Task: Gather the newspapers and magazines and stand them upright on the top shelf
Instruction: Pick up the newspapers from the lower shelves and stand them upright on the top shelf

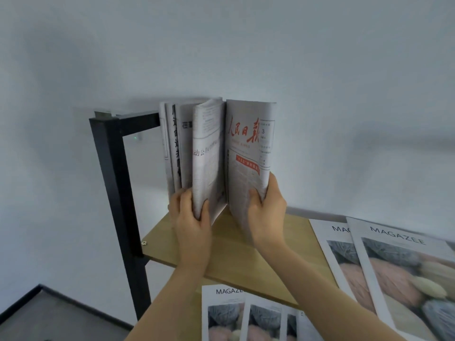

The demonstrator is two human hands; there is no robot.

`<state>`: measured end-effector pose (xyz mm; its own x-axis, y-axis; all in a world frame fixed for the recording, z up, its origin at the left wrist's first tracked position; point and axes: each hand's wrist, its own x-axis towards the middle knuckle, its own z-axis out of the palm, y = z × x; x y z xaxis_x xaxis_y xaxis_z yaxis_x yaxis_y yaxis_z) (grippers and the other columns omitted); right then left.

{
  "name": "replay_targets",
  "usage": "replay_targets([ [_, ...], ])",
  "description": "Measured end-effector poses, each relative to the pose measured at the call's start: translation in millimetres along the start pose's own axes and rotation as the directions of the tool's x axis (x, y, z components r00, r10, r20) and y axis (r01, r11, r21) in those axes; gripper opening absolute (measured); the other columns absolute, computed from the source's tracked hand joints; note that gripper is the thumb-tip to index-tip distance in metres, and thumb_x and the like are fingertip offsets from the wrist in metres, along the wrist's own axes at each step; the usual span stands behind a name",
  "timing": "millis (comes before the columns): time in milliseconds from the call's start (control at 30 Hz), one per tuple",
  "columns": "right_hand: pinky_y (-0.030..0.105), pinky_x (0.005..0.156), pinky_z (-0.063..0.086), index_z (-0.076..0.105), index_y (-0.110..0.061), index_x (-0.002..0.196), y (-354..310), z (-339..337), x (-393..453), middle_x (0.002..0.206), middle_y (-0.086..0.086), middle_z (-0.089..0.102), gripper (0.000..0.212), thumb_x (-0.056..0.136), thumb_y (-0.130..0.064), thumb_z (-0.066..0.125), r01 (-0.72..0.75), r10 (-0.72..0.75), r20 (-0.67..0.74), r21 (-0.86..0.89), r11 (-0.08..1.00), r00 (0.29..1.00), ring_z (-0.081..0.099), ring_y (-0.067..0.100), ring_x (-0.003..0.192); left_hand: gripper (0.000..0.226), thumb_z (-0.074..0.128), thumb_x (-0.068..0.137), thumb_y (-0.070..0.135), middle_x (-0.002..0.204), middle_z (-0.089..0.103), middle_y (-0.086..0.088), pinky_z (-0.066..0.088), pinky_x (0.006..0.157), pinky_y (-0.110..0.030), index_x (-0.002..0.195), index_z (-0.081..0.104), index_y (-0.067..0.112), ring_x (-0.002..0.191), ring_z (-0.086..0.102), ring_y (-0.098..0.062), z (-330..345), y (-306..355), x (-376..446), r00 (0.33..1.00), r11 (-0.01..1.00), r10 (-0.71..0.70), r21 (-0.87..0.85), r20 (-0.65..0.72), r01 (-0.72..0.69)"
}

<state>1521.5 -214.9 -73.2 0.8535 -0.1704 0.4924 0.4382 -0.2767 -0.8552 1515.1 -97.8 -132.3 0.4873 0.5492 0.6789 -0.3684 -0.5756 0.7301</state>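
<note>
Standing folded newspapers on end at the left of the wooden top shelf (pixel 236 244), a person works with both hands at the paper's lower edges. The left hand (pixel 190 217) pinches the bottom of a folded newspaper (pixel 208 158), thumb in front and fingers behind, with more upright papers (pixel 172 143) packed between it and the black metal frame (pixel 110 173). The right hand (pixel 264 210) grips the lower corner of the red-masthead newspaper (pixel 248 148), thumb across the front page, holding it upright just beside the first.

The newspaper stage appears to be in hand, with the papers up but propped by the hands. Two magazines (pixel 398 267) lie flat on the right of the same shelf, and others (pixel 246 313) rest on a lower level, so the task looks well short of finished. The next move likely calls for closing the two held papers against the row so that they lean on the frame, since limp newsprint may slump once released, then collecting the flat magazines.
</note>
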Motion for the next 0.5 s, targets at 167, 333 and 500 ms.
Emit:
replay_targets([
  [167,0.022,0.091,0.050,0.051,-0.014,0.128,1.7,7.1,1.8,0.115,-0.002,0.064,0.039,0.092,0.001,0.046,0.010,-0.010,-0.004,0.033,0.999,1.000,0.058,0.011,0.105,0.039,0.075,0.078,0.026,0.131,0.038,-0.006,0.024,0.098,-0.032,0.112,0.059,0.017,0.120,0.035,-0.028,2.4,-8.4,10.1,0.995,0.957,0.091,0.279,-0.049,-0.074],
  [333,0.000,0.075,0.042,0.054,-0.017,0.122,6.6,15.9,1.1,0.100,-0.017,0.062,0.037,0.092,0.002,0.046,0.009,-0.008,-0.012,0.078,0.997,1.000,0.057,-0.011,0.092,0.046,0.076,0.075,0.032,0.136,0.034,-0.012,0.030,0.095,-0.050,0.116,0.061,0.019,0.124,0.032,-0.034,7.2,-27.5,28.5,0.981,0.867,0.196,0.468,0.000,-0.173],
  [500,0.009,0.086,0.046,0.052,-0.016,0.125,4.0,29.4,-0.2,0.112,-0.007,0.064,0.041,0.091,0.005,0.043,0.021,-0.014,-0.055,0.112,0.993,0.998,0.058,0.002,0.102,0.082,0.070,0.078,0.041,0.143,0.026,-0.015,0.029,0.098,-0.056,0.146,0.029,0.023,0.129,0.030,-0.038,14.4,-39.7,35.1,0.973,0.786,0.227,0.582,0.043,-0.209],
])
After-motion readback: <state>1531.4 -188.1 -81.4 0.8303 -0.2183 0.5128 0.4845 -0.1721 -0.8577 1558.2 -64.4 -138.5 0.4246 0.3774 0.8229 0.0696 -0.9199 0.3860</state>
